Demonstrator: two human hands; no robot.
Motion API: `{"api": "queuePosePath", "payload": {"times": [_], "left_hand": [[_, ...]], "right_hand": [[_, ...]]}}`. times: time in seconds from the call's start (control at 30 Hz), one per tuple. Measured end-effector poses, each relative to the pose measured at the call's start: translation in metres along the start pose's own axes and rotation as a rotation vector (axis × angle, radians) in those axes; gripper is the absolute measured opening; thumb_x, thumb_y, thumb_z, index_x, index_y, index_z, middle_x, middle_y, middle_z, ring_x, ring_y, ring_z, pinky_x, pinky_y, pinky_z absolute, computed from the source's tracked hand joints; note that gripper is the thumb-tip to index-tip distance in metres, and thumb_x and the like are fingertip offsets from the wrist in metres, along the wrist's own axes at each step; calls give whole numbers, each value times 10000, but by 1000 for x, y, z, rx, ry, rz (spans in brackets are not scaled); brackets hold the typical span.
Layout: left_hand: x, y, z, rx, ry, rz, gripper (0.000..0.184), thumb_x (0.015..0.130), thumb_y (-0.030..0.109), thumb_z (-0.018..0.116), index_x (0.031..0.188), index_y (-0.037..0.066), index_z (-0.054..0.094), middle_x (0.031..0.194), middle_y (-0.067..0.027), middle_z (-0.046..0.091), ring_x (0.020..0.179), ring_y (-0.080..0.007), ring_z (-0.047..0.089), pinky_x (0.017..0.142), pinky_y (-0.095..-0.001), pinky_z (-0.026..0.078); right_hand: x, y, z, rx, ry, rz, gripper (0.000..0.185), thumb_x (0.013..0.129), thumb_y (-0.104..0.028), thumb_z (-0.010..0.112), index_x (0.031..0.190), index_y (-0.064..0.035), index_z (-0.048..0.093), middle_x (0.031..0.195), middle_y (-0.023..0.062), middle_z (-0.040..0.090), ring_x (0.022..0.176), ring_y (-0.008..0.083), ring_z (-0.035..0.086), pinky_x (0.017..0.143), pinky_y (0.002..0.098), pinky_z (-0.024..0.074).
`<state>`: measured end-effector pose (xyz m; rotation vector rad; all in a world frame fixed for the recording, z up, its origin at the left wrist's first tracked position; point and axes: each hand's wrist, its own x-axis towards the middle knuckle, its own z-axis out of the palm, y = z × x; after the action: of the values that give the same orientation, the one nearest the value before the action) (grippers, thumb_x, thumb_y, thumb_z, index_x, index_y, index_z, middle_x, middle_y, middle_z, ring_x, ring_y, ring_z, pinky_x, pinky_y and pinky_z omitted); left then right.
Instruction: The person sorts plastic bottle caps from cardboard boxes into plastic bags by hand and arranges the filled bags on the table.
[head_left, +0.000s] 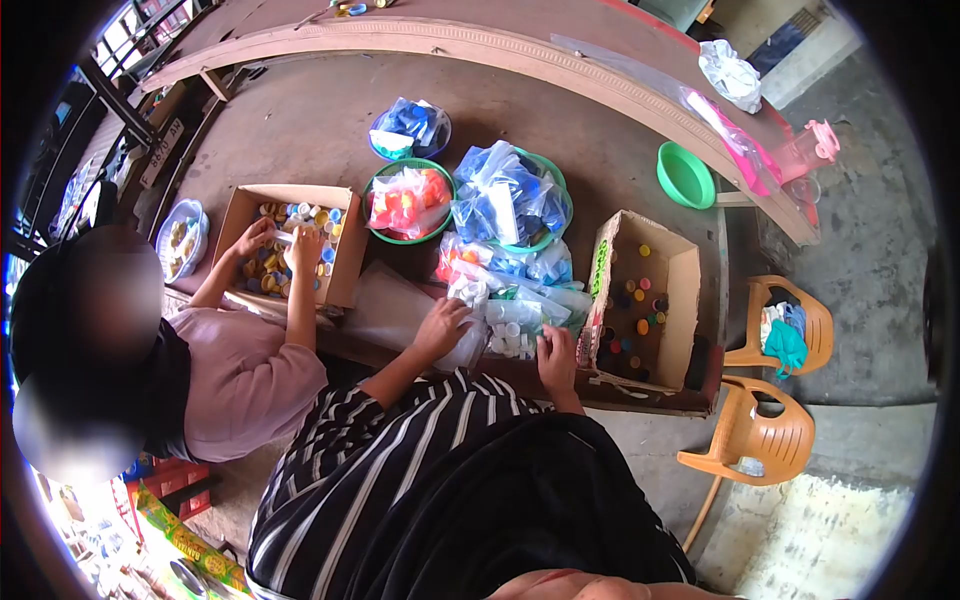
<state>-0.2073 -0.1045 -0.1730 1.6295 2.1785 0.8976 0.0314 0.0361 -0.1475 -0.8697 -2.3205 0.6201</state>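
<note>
A clear plastic bag with white bottle caps (512, 340) lies at the table's front edge, between my two hands. My left hand (442, 330) is at the bag's left side, fingers bent and closed on the plastic. At the right side, my right hand (557, 357) has curled fingers pinching the bag's edge. Just beyond are more filled clear bags: one of white pieces (468, 291), one of orange and red caps (458, 258) and one of light blue caps (545, 265). Flat clear plastic sheets (400, 318) lie left of my left hand.
Right stands a cardboard box (680, 265) with scattered coloured caps. Behind are baskets of bagged blue caps (510, 200) and orange caps (410, 202). On my left, a co-worker's hands (275, 240) are over another cardboard box (345, 260) of caps. Orange chairs (765, 430) stand right.
</note>
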Motion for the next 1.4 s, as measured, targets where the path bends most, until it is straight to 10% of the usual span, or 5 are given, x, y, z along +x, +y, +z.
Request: {"api": "queuePosePath", "payload": {"times": [0.37, 0.6, 0.87, 1.1, 1.4], "left_hand": [[49, 14, 34, -26, -46, 91, 505, 852, 341, 684, 1236, 39, 552, 1094, -155, 622, 1036, -354, 550, 903, -414, 444], [43, 8, 41, -593, -279, -25, 340, 874, 247, 701, 1107, 30, 583, 966, -136, 643, 836, -281, 628, 748, -384, 498], [35, 14, 55, -735, -330, -124, 297, 860, 203, 719, 1063, 29, 592, 889, -107, 639, 822, -217, 637, 763, -350, 504], [28, 24, 40, -508, -332, 136, 323, 723, 146, 796, 959, 23, 613, 1068, -170, 553, 1040, -342, 567, 854, -419, 490], [51, 25, 49, -168, -217, 154, 270, 754, 129, 715, 1001, 68, 626, 1164, -144, 504, 1113, -350, 482, 972, -472, 406]], "right_hand": [[21, 11, 46, -22, 51, 211, 290, 794, -239, 750, 913, -41, 576, 903, 149, 579, 874, 362, 544, 797, 459, 434], [-11, 1, 20, 332, -16, 457, 204, 910, -148, 679, 915, 2, 542, 767, 48, 562, 699, 98, 539, 634, 271, 447], [-31, -12, 5, 306, -83, 495, 207, 879, -175, 687, 1002, -23, 619, 815, 116, 636, 745, 199, 621, 671, 331, 487], [-25, -11, -8, 115, -321, 356, 251, 798, -209, 745, 990, -58, 686, 889, 117, 615, 831, 285, 600, 730, 404, 481], [-8, 19, 20, 9, -83, 219, 210, 846, -193, 701, 929, -9, 645, 941, 150, 562, 912, 329, 551, 807, 418, 442]]}}
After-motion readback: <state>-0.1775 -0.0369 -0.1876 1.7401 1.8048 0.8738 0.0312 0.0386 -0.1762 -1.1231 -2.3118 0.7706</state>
